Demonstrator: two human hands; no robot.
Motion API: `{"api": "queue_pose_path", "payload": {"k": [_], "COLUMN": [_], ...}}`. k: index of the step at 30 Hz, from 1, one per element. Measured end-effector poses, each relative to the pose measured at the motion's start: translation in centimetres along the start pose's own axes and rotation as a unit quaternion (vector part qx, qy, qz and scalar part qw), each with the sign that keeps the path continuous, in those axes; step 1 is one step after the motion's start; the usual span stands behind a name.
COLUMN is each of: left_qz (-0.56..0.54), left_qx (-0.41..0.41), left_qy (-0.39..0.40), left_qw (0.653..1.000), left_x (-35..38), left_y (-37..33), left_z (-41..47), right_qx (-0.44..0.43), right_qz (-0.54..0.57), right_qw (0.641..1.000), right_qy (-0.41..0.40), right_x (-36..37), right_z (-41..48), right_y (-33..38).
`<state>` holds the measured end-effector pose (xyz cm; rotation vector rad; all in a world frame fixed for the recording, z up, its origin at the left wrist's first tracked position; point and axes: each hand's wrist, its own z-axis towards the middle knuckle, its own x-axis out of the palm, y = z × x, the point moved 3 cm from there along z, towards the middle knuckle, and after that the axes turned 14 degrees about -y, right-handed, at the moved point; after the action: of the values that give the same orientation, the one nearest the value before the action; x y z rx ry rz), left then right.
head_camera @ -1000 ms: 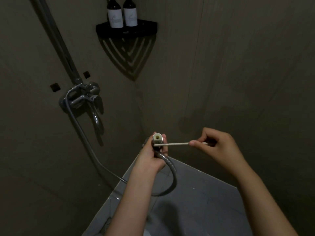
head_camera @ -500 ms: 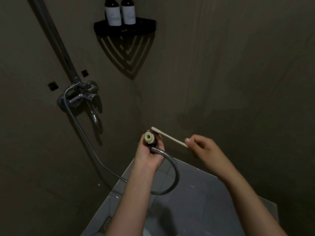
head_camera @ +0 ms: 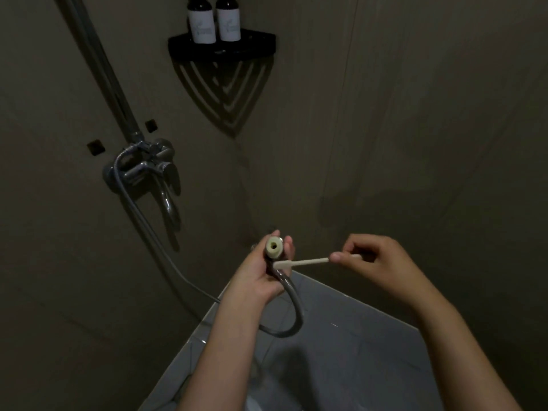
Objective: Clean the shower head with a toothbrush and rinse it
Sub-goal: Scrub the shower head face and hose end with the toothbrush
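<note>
My left hand (head_camera: 261,271) grips a small shower head (head_camera: 274,247) upright, its pale round face with a centre hole turned toward me. A metal hose (head_camera: 292,310) loops down from it and runs left up to the wall tap. My right hand (head_camera: 375,265) pinches the handle of a cream toothbrush (head_camera: 299,262) held level. Its brush end lies against the neck of the shower head, just below the pale face.
A chrome mixer tap (head_camera: 148,170) with a spout and a riser pipe (head_camera: 100,66) is on the left wall. A black corner shelf (head_camera: 222,48) holds two dark bottles (head_camera: 213,20). Grey tiled floor (head_camera: 341,351) lies below my arms. The room is dim.
The toothbrush went up behind and above the head half a second ago and has come back down to the neck below the face. My left hand keeps holding the shower head.
</note>
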<state>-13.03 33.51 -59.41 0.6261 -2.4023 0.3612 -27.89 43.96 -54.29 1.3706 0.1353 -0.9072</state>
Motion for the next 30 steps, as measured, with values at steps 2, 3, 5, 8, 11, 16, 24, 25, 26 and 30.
{"api": "queue_pose_path", "payload": {"k": [2,3,5,8,11,16,24,25,26,30], "left_qz": [0.079,0.112,0.162,0.209,0.237,0.267,0.309,0.310,0.312,0.301], "left_qx": [0.003,0.004,0.011,0.028,0.043,0.065,0.097,0.099,0.101,0.097], "left_qy": [0.008,0.015,0.023,0.022,0.016,-0.002,-0.012,-0.016,-0.017,-0.018], "left_qw": [0.997,0.994,0.986,0.977,0.970,0.962,0.946,0.945,0.945,0.948], "left_x": [0.0,0.0,0.1,0.3,0.3,0.1,0.0,0.0,0.0,-0.1], "left_y": [0.3,0.4,0.6,0.6,0.7,0.5,0.3,0.3,0.4,0.5], "left_z": [0.1,0.0,0.0,-0.1,-0.2,-0.5,-0.7,-0.7,-0.7,-0.8], "right_qx": [-0.041,-0.059,-0.092,-0.139,-0.155,-0.191,-0.105,-0.098,-0.095,-0.079], "right_qz": [-0.062,-0.083,-0.100,-0.121,-0.139,-0.180,-0.134,-0.129,-0.133,-0.147], "right_qw": [0.996,0.993,0.987,0.976,0.971,0.956,0.981,0.984,0.984,0.982], "right_qy": [-0.041,-0.060,-0.089,-0.114,-0.121,-0.129,-0.090,-0.077,-0.068,-0.093], "right_x": [-0.7,-1.0,-1.7,-2.4,-2.9,-3.4,-4.3,-3.8,-3.4,-3.1], "right_z": [0.3,0.4,0.6,0.6,0.7,0.7,0.5,0.5,0.5,0.6], "right_y": [0.2,0.3,0.6,1.3,1.9,2.6,2.2,2.1,2.0,2.2]}}
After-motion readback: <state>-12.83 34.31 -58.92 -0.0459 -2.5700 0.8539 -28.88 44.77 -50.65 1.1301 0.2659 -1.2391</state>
